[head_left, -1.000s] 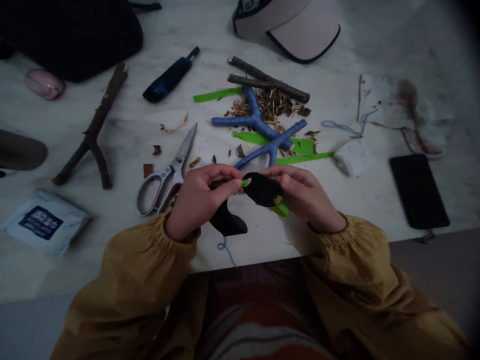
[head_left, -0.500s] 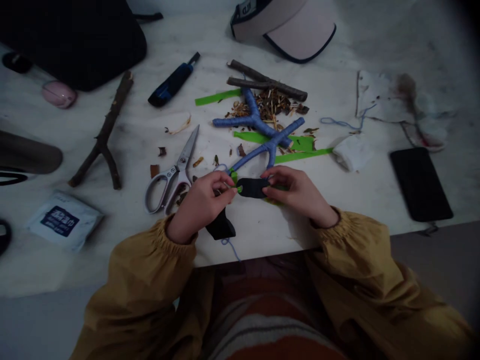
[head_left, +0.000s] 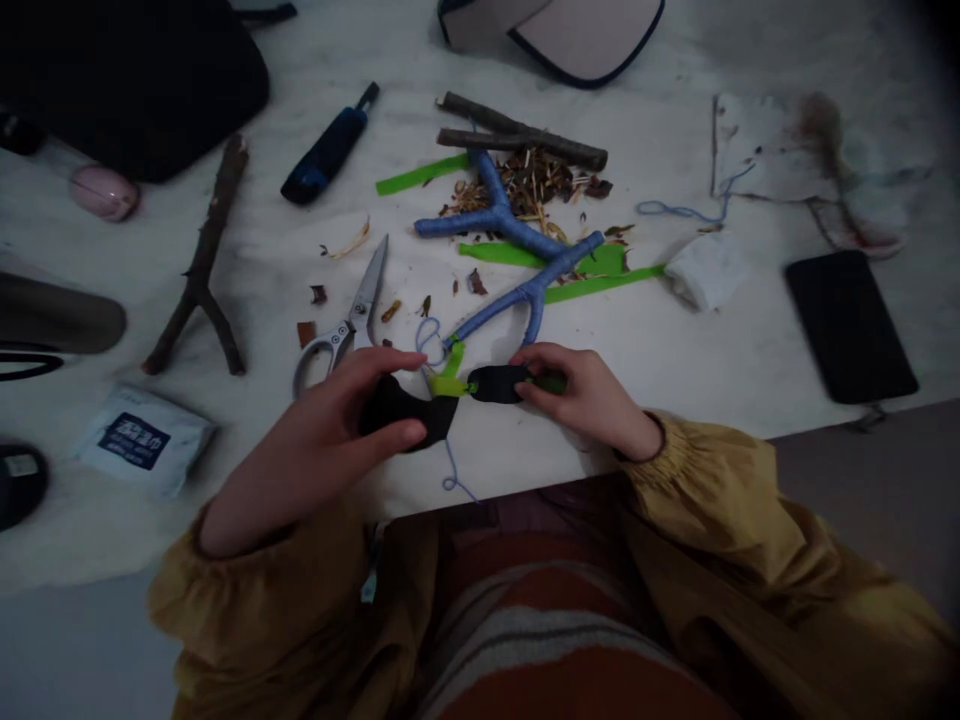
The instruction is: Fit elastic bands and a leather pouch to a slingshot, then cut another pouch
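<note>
My left hand (head_left: 330,425) pinches a black piece (head_left: 401,412) between thumb and fingers near the table's front edge. My right hand (head_left: 589,395) grips a second black piece (head_left: 496,383). A short green strip (head_left: 448,384) joins the two black pieces. Just beyond them lies a forked stick wrapped in blue yarn (head_left: 525,292), with loose blue yarn (head_left: 429,338) trailing from it toward my hands. A second blue-wrapped forked stick (head_left: 491,215) lies behind it, on green tape strips (head_left: 600,285).
Scissors (head_left: 352,320) lie left of my hands. A bare forked branch (head_left: 206,255), a blue utility knife (head_left: 330,148), two plain sticks (head_left: 517,135), bark chips, a cap (head_left: 577,35), a white wad (head_left: 705,270), a phone (head_left: 851,325), a wipes packet (head_left: 142,440) and a black bag (head_left: 135,80) lie about.
My left hand has let go of the green end and moved down-left to grip the lower black piece, lifting it level with the other. The green strip now shows stretched between them.
</note>
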Motion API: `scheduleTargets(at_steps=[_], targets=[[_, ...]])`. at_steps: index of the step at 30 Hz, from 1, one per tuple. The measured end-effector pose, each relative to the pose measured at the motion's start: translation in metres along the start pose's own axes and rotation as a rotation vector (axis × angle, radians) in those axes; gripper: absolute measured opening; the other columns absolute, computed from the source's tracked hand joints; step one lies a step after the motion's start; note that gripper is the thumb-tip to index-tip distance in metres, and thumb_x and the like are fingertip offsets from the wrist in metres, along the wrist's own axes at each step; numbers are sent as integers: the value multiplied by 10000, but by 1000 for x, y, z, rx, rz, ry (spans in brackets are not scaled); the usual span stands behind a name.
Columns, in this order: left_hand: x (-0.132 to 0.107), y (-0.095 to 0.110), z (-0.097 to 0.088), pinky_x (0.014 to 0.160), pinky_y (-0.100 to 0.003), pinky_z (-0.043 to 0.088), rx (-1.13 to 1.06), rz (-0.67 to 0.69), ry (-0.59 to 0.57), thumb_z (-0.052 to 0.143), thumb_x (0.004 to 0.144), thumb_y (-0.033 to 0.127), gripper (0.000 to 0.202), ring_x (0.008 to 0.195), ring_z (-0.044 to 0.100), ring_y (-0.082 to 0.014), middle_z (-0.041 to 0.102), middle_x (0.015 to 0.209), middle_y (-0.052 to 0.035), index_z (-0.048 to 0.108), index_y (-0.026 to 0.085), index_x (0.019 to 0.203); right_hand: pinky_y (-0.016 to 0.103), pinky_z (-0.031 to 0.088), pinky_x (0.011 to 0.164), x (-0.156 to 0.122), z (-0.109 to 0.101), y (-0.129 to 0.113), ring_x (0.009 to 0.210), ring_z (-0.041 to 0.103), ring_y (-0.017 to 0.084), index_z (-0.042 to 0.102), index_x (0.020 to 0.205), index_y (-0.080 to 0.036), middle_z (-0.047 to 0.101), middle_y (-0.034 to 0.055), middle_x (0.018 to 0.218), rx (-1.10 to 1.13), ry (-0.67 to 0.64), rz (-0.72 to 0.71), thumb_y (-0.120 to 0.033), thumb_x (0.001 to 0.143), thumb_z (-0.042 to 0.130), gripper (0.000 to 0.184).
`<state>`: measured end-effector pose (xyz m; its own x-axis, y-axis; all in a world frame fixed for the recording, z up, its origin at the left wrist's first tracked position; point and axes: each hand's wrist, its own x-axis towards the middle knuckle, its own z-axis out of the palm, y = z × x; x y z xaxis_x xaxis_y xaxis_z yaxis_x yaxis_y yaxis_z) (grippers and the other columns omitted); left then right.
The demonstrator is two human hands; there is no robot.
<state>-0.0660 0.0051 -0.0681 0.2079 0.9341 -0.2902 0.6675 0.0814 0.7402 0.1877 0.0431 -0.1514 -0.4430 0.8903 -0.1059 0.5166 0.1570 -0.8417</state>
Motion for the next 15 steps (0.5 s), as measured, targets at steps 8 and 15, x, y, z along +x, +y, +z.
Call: scheduleTargets(at_steps=[8, 15], targets=[[0, 9, 16, 724, -203, 522, -403, -3, -140, 690, 776, 266, 153, 857, 648, -152, 693, 929, -11, 670, 224, 923, 395, 481, 959, 27, 1, 7, 1104, 623, 243, 547, 1302, -200, 653, 72, 1228, -43, 144, -107, -131, 776, 539, 530], [-5, -3, 25, 725, -180, 508, -389, -53, -104, 692, 784, 288, 155, 838, 631, -123, 685, 906, 1, 672, 222, 922, 357, 519, 783, 39, -12, 2, 822, 645, 197, 638, 1102, -164, 704, 63, 991, 70, 101, -77, -146, 735, 565, 374]])
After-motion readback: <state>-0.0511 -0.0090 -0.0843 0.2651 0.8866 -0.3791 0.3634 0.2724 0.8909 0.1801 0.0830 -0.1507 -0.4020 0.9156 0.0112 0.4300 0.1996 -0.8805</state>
